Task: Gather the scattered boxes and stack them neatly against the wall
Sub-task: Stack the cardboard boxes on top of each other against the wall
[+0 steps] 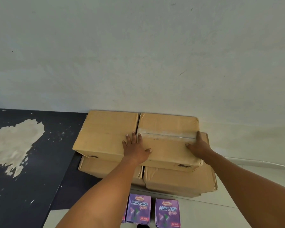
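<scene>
Flat-palmed, our left hand and right hand bracket the top right carton, squaring it against the wall.

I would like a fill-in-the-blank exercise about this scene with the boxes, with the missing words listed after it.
1. The cardboard boxes are stacked in ___ layers against the wall.
2. Both the left hand and the right hand touch the upper ___ box.
3. The purple boxes on the floor read "DESK ___".

Missing words: two; right; LAMP

Both forearms bare (no sleeves), left hand ringless.
</scene>
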